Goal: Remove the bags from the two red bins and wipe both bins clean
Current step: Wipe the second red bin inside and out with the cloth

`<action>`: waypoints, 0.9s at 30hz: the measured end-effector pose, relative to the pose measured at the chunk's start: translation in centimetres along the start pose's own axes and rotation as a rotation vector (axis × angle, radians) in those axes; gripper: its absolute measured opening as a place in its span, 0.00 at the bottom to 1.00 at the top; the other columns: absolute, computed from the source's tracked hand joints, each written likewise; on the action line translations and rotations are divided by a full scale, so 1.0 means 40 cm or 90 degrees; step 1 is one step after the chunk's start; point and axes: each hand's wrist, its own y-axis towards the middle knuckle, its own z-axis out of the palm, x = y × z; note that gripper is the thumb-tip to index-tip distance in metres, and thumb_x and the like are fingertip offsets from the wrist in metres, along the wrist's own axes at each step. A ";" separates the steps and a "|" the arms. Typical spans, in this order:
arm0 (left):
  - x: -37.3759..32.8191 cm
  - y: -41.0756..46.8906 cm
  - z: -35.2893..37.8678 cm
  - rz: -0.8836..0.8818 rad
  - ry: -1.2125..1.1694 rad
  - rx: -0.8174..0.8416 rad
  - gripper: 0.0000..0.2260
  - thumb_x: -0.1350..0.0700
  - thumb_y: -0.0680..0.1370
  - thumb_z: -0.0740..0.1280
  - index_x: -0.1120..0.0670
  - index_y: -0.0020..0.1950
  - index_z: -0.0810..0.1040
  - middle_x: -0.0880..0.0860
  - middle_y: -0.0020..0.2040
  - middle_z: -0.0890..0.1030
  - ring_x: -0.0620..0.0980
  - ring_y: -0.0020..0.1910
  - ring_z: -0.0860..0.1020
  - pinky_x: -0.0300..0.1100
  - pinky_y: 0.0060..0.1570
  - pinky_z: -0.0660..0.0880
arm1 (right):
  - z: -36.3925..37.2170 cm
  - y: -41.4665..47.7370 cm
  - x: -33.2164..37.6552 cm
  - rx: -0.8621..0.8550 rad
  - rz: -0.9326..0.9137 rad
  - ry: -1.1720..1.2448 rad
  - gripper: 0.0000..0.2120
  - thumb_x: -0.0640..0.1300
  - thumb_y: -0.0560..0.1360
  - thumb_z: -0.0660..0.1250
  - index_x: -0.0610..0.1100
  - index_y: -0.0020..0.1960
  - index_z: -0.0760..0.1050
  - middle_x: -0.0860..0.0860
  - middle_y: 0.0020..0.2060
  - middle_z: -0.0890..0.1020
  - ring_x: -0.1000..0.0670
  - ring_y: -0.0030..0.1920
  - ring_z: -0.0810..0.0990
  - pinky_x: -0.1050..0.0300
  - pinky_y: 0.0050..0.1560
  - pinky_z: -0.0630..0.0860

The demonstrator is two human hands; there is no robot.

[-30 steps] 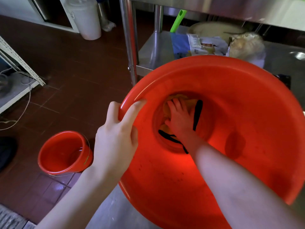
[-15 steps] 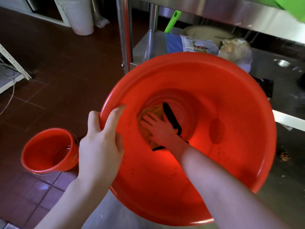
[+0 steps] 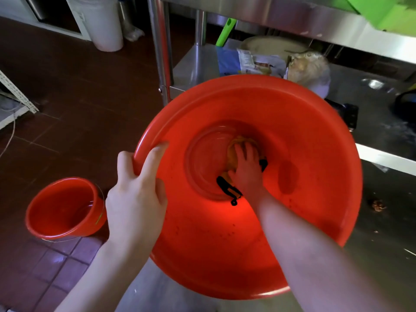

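A large red bin point(image 3: 315, 136) fills the middle of the head view, tilted toward me. My left hand point(image 3: 137, 199) grips its left rim, thumb inside. Deep in the bin my right hand point(image 3: 246, 170) presses a yellow cloth with black trim point(image 3: 231, 154) flat against the right part of the bin's bottom. A second, smaller red bin point(image 3: 63, 208) stands upright on the floor at the lower left, apart from both hands, with a little water in it. No bag shows in either bin.
A steel table leg point(image 3: 159, 48) and lower shelf point(image 3: 193, 64) with packets and a bagged item point(image 3: 308, 68) stand behind the big bin. A white bucket point(image 3: 101, 21) sits far left on the dark tiled floor. A steel surface point(image 3: 387, 199) with a scrap lies right.
My right hand has slid the cloth from the left side of the bin's bottom to the right side. The left hand keeps its grip on the rim.
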 end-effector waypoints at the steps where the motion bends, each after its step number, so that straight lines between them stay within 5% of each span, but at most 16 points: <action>1: -0.004 0.000 0.001 0.005 0.003 -0.002 0.29 0.65 0.73 0.66 0.45 0.71 0.69 0.55 0.50 0.66 0.48 0.22 0.65 0.36 0.25 0.63 | 0.010 -0.018 0.003 0.005 0.028 0.001 0.39 0.47 0.70 0.71 0.47 0.76 0.57 0.43 0.75 0.56 0.38 0.75 0.53 0.44 0.74 0.57; 5: 0.001 0.006 0.003 0.003 -0.011 -0.007 0.28 0.66 0.73 0.65 0.46 0.71 0.69 0.55 0.49 0.66 0.48 0.22 0.66 0.38 0.24 0.67 | 0.060 -0.085 0.031 0.040 0.064 0.011 0.36 0.47 0.71 0.69 0.49 0.75 0.58 0.43 0.74 0.57 0.38 0.75 0.51 0.41 0.73 0.58; 8: 0.017 0.011 -0.001 0.003 -0.011 -0.013 0.28 0.68 0.73 0.66 0.47 0.70 0.70 0.53 0.47 0.65 0.44 0.25 0.65 0.35 0.26 0.62 | 0.100 -0.125 0.077 0.055 0.083 0.040 0.35 0.47 0.70 0.68 0.50 0.74 0.60 0.44 0.73 0.59 0.39 0.75 0.51 0.40 0.72 0.60; 17: 0.016 0.015 0.004 0.006 -0.029 -0.022 0.29 0.68 0.72 0.65 0.46 0.69 0.71 0.52 0.47 0.65 0.43 0.28 0.67 0.31 0.27 0.60 | 0.125 -0.118 0.189 0.166 0.029 0.108 0.26 0.46 0.73 0.65 0.47 0.70 0.65 0.42 0.66 0.66 0.36 0.64 0.65 0.45 0.66 0.60; 21: 0.022 0.019 0.000 0.004 -0.024 -0.016 0.29 0.68 0.72 0.65 0.46 0.69 0.71 0.53 0.47 0.66 0.45 0.28 0.68 0.32 0.27 0.61 | 0.111 -0.078 0.271 0.152 0.010 0.313 0.20 0.40 0.73 0.62 0.47 0.64 0.73 0.42 0.61 0.74 0.37 0.61 0.71 0.45 0.64 0.64; 24: 0.024 0.015 -0.003 0.001 -0.021 -0.007 0.28 0.68 0.73 0.65 0.46 0.69 0.71 0.53 0.48 0.66 0.48 0.28 0.69 0.35 0.27 0.63 | 0.086 -0.031 0.325 0.117 0.101 0.555 0.18 0.36 0.72 0.63 0.48 0.60 0.77 0.41 0.58 0.76 0.39 0.59 0.74 0.47 0.62 0.70; 27: 0.018 0.004 -0.004 0.003 -0.016 -0.007 0.28 0.69 0.72 0.65 0.47 0.69 0.71 0.53 0.47 0.65 0.48 0.27 0.68 0.34 0.25 0.62 | 0.083 -0.018 0.325 0.126 0.103 0.619 0.17 0.37 0.72 0.64 0.48 0.59 0.76 0.44 0.59 0.77 0.42 0.60 0.75 0.55 0.58 0.70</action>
